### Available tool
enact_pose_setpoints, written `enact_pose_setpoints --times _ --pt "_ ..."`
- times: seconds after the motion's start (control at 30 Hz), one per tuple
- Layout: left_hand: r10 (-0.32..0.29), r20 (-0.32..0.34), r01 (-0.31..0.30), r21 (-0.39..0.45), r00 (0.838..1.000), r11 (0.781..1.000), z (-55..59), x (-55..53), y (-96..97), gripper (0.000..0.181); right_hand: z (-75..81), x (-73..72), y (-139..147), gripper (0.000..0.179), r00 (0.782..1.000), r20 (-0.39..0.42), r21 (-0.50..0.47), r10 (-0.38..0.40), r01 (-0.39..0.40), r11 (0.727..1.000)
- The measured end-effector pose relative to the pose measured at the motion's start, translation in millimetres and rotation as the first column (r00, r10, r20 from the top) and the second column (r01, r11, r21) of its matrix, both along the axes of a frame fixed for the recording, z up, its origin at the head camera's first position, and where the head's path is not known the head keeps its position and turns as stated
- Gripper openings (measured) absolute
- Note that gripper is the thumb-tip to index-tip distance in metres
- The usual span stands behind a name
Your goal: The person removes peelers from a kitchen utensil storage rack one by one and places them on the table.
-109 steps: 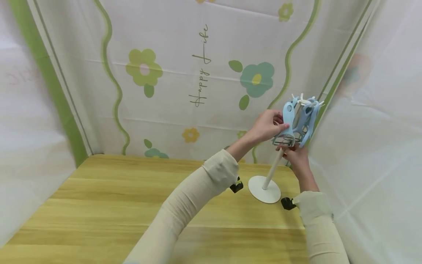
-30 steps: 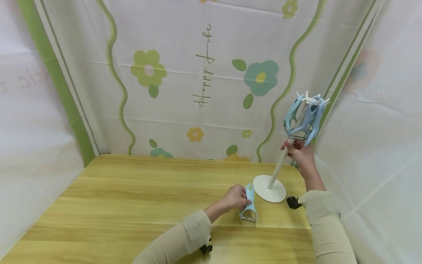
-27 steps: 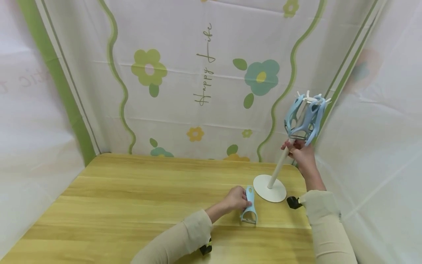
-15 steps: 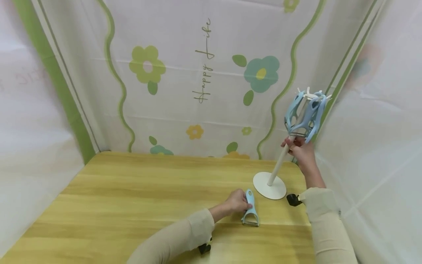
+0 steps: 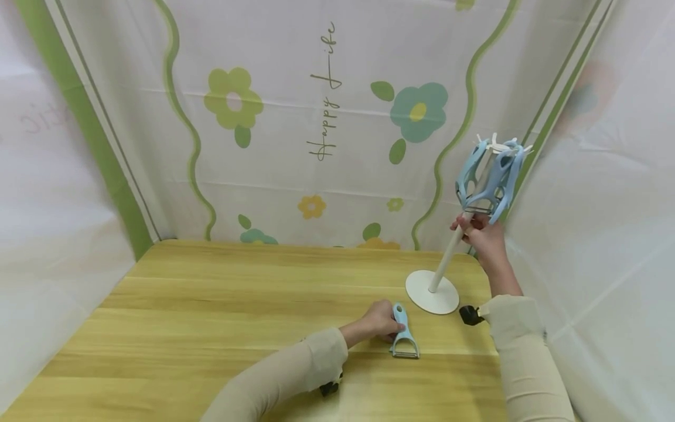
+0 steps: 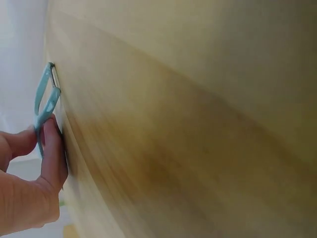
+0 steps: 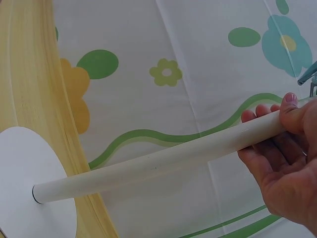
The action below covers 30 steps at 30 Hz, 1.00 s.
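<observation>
Light-blue plastic Y-shaped peeler [image 5: 401, 316] sits right of left hand [image 5: 379, 319], grip pinching handle; low at bench [image 5: 211, 316], contact unclear. Long axis near-far, metal blade [image 5: 406, 354] near. White round-based stand [image 5: 437, 302] far-right; right hand [image 5: 488, 240] grasps pole [image 5: 446, 261].

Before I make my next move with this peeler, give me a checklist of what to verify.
1. Left grip on the light-blue peeler: ok, pinched between thumb and fingers.
2. Right grip on the stand's pole: ok, fingers curled round it.
3. Round base flat on the table: ok.
4. Light-blue peeler apart from the round base: ok, a gap shows.
5. Light-blue peeler touching the table: cannot tell.
6. Left grip free for the hanging peelers: not ok.
</observation>
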<state>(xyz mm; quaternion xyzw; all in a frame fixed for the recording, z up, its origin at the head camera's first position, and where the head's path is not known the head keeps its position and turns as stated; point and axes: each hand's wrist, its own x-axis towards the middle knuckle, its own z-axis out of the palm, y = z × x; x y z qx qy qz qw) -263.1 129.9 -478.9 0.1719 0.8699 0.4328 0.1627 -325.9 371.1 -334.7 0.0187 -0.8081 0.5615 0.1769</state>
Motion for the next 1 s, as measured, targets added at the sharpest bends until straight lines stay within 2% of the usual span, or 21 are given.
enact_pose_setpoints --times 0.23,0.47,0.8,1.0 --pt "0.01 -0.003 -0.01 -0.09 1.0 0.996 2.3 0.8 4.6 0.036 0.9 2.5 2 0.021 1.0 0.013 0.007 -0.005 0.004 1.0" --pt "-0.004 -0.017 0.001 -0.156 1.0 0.988 5.6 0.4 7.4 0.037 1.3 4.2 1 0.033 1.0 0.001 0.007 0.008 -0.008 1.0" --pt "0.001 0.044 0.007 -0.167 0.999 0.986 11.2 -2.9 7.7 0.028 2.1 5.3 0 0.036 1.0 -0.008 0.007 0.012 -0.012 1.0" --pt "-0.046 0.032 0.051 -0.189 0.998 0.981 15.2 -2.8 2.6 0.03 2.9 6.1 -1 0.036 1.0 0.001 0.017 0.005 -0.005 1.0"
